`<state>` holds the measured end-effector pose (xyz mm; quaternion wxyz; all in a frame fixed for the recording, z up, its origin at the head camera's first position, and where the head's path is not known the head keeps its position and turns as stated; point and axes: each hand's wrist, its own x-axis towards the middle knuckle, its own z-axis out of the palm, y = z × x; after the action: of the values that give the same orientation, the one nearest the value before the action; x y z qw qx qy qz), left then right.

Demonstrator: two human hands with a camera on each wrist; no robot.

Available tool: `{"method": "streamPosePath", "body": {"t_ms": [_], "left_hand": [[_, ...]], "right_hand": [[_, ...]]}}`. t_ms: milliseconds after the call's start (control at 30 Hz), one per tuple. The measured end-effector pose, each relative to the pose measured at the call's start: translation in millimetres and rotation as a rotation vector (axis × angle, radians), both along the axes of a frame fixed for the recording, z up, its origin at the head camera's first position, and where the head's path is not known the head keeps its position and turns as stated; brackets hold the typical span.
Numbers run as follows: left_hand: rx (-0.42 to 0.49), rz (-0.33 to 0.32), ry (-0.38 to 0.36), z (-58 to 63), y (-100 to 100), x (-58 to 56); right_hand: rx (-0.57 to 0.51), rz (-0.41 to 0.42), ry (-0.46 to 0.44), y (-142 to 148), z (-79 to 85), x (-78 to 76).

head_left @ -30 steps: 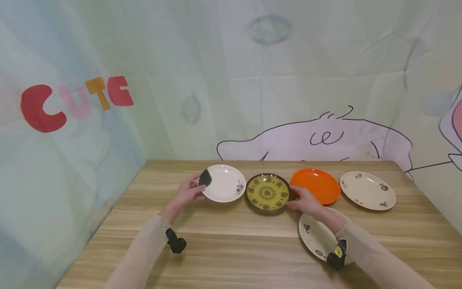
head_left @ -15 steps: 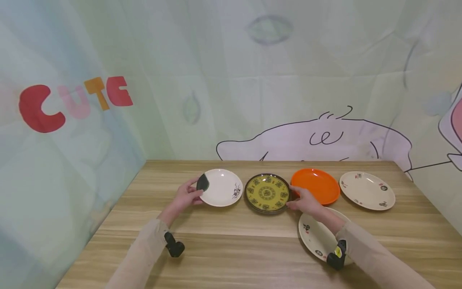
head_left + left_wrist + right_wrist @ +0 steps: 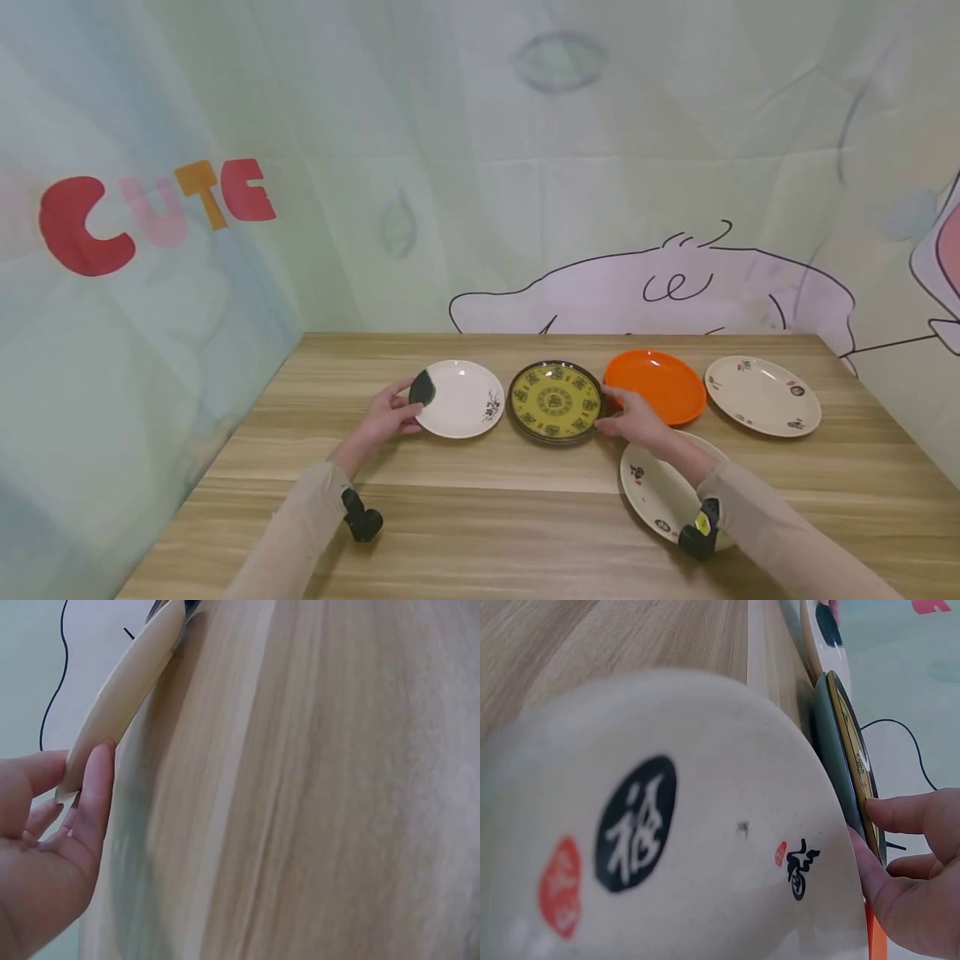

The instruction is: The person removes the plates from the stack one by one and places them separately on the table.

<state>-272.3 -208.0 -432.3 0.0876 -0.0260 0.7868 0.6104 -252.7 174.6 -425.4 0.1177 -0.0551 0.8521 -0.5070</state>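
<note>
A white plate point(image 3: 459, 400) with a dark green patch and a small dark branch print is pinched at its left rim by my left hand point(image 3: 387, 414). In the left wrist view the thumb point(image 3: 96, 795) lies against the underside of this plate point(image 3: 124, 682); whether it touches the table cannot be told. Just to its right lies a yellow-green patterned plate point(image 3: 556, 402) with a dark rim. My right hand point(image 3: 636, 418) grips that one's right edge. The right wrist view shows a second, dark grey-green plate point(image 3: 832, 742) directly under the patterned plate point(image 3: 853, 754).
An orange plate point(image 3: 656, 386) lies right of the right hand, with a cream oval plate point(image 3: 765, 397) further right. Another cream plate point(image 3: 660, 492) sits beneath the right forearm. The wooden table point(image 3: 480, 533) ends at a printed curtain point(image 3: 375, 167).
The left hand has brought the white plate towards me and slightly left, away from the table's far edge. The right hand and the patterned plate stay where they were.
</note>
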Motion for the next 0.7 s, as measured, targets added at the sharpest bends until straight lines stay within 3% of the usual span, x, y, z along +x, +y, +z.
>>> {"method": "streamPosePath", "body": {"t_ms": [433, 700], "left_hand": [[0.057, -0.003, -0.016, -10.3, -4.8, -1.9], [0.004, 0.000, -0.004, -8.2, -3.4, 1.1]], "right_hand": [[0.000, 0.009, 0.003, 0.3, 0.7, 0.2], [0.020, 0.012, -0.004, 0.9, -0.2, -1.0]]}}
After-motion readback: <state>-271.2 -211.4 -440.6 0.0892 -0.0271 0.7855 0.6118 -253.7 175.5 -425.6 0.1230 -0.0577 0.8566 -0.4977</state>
